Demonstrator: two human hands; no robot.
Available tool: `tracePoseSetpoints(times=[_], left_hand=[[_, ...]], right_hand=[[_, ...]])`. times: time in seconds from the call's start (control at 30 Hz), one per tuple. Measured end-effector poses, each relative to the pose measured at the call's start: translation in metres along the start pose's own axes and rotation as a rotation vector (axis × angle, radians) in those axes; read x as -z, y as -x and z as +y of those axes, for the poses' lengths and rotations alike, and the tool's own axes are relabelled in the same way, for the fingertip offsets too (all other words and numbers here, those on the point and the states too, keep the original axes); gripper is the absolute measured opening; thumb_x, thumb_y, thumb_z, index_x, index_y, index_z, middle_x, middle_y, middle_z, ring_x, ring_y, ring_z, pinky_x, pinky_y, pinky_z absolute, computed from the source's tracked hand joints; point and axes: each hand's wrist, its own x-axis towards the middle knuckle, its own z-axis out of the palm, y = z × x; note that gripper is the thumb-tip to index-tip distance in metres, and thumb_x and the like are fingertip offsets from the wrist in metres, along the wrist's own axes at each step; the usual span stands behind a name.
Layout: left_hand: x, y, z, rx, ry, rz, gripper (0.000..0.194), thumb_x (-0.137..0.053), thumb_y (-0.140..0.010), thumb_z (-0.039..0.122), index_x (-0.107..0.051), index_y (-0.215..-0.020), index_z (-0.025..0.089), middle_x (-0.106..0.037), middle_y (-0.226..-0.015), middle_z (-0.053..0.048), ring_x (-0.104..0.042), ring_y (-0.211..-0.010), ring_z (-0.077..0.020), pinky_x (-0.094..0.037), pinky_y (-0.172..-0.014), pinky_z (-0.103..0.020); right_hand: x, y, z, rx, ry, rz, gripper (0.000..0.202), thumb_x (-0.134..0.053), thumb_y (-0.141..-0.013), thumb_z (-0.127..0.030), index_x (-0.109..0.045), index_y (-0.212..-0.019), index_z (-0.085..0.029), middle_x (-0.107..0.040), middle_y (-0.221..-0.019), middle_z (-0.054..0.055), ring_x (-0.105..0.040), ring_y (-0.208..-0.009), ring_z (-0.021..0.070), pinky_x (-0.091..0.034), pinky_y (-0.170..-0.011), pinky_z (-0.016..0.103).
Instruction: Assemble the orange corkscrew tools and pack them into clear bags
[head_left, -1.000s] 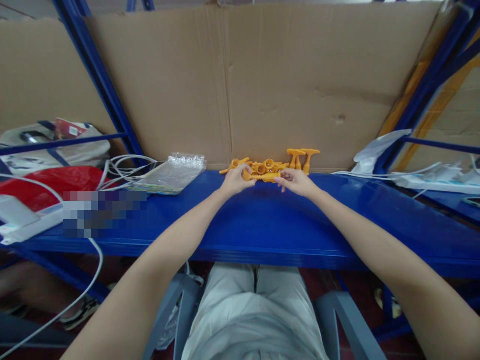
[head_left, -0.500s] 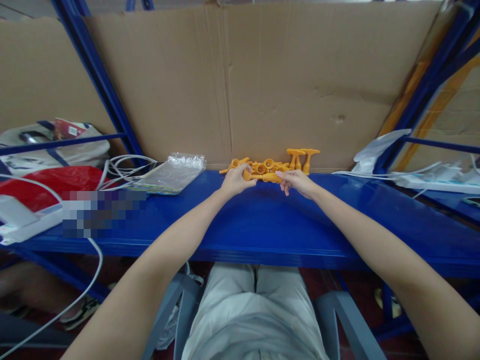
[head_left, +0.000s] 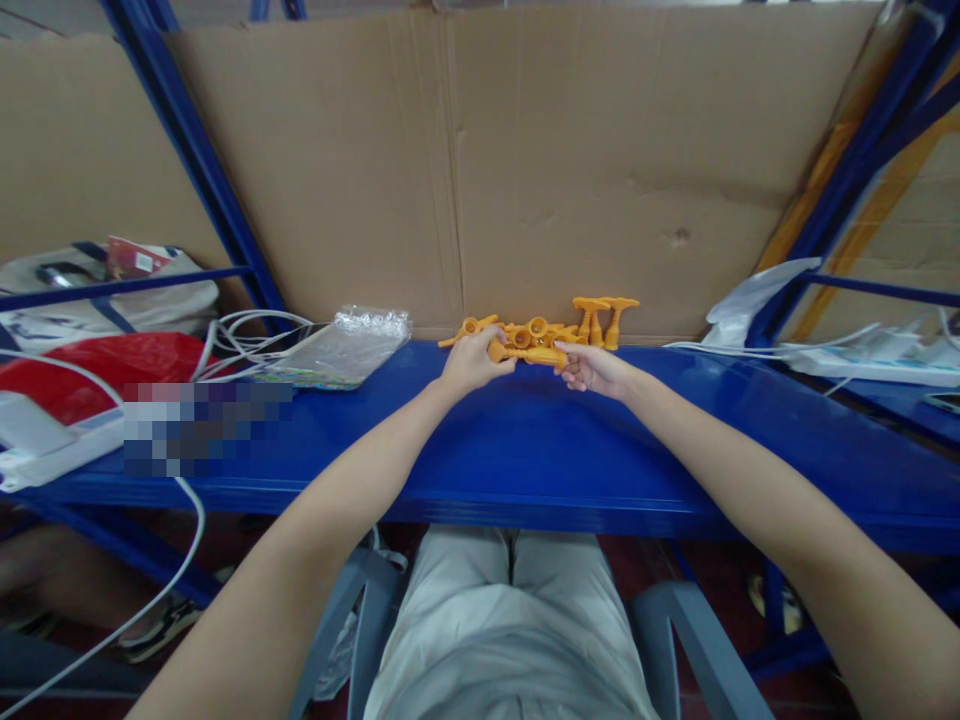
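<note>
An orange plastic piece with a slim stem and a thicker end (head_left: pixel 536 354) lies level between my two hands. My left hand (head_left: pixel 474 362) is closed around its left end. The fingertips of my right hand (head_left: pixel 596 370) pinch the right end, with the other fingers curled. Just behind, a heap of similar orange pieces (head_left: pixel 538 328), some with round hollow cups, rests against the cardboard and is partly hidden by my hands. Two orange T-shaped pieces (head_left: pixel 614 325) stand upright to the right of the heap.
Cardboard (head_left: pixel 570 150) walls off the back of the blue table (head_left: pixel 525 450). On the left lie a clear plastic packet (head_left: pixel 337 350), white cables (head_left: pixel 247 330), a red bag (head_left: pixel 97 375) and a power strip (head_left: pixel 67 450). Another white power strip (head_left: pixel 877 362) sits right.
My right hand has turned slightly, its fingers now more curled at the right end of the orange piece. My left hand keeps almost the same place.
</note>
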Motion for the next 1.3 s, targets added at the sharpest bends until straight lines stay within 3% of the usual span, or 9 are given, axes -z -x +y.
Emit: tracePoseSetpoints(times=[0.27,0.43,1.0,1.1,1.2,1.3], left_hand=[[0.002,0.002,0.007,-0.015,-0.020,0.029,0.027,-0.073,-0.070,0.034,-0.057,-0.088,0.022,-0.069,-0.077,-0.001,-0.068,-0.073,-0.0210,-0.048,-0.068,-0.029],[0.002,0.003,0.009,-0.005,0.000,0.033,0.026,-0.074,-0.070,0.033,-0.056,-0.086,0.022,-0.069,-0.079,-0.001,-0.069,-0.077,-0.0217,-0.048,-0.070,-0.029],[-0.001,0.009,0.020,-0.039,-0.017,0.092,0.027,-0.073,-0.074,0.031,-0.057,-0.094,0.020,-0.072,-0.099,-0.007,-0.069,-0.097,-0.0246,-0.053,-0.082,-0.033],[-0.001,0.008,0.020,-0.013,-0.031,0.074,0.028,-0.073,-0.073,0.031,-0.057,-0.093,0.021,-0.072,-0.096,-0.006,-0.070,-0.093,-0.0245,-0.053,-0.079,-0.032],[-0.003,0.006,0.015,0.029,-0.011,0.041,0.028,-0.074,-0.070,0.033,-0.057,-0.090,0.022,-0.071,-0.084,-0.003,-0.070,-0.083,-0.0225,-0.052,-0.073,-0.030],[-0.006,0.003,0.009,0.089,0.036,0.028,0.026,-0.074,-0.068,0.033,-0.056,-0.084,0.023,-0.066,-0.070,0.001,-0.067,-0.072,-0.0201,-0.050,-0.067,-0.028]], right_hand=[[0.007,-0.005,0.000,-0.035,-0.034,-0.025,0.031,-0.051,-0.097,-0.038,-0.051,-0.071,-0.020,-0.061,-0.054,-0.001,-0.037,-0.033,0.0051,-0.033,-0.033,0.017],[0.009,-0.008,0.001,-0.047,-0.026,-0.032,0.035,-0.051,-0.095,-0.043,-0.051,-0.069,-0.019,-0.057,-0.052,-0.002,-0.031,-0.031,0.0042,-0.025,-0.029,0.017],[0.011,0.001,-0.009,-0.128,0.048,-0.063,0.042,-0.046,-0.095,-0.051,-0.051,-0.067,-0.021,-0.045,-0.040,-0.006,-0.022,-0.025,0.0045,-0.027,-0.029,0.019],[0.012,-0.001,-0.006,-0.111,0.053,-0.058,0.043,-0.044,-0.096,-0.051,-0.052,-0.067,-0.020,-0.049,-0.042,-0.004,-0.025,-0.025,0.0045,-0.025,-0.029,0.019],[0.015,-0.006,0.001,-0.062,0.151,-0.061,0.053,-0.039,-0.094,-0.063,-0.054,-0.067,-0.019,-0.052,-0.044,0.000,-0.038,-0.029,0.0075,-0.028,-0.029,0.020],[0.018,-0.012,0.010,0.117,0.289,-0.027,0.047,-0.050,-0.089,-0.064,-0.061,-0.083,-0.019,-0.066,-0.064,0.005,-0.055,-0.041,0.0106,-0.038,-0.035,0.020]])
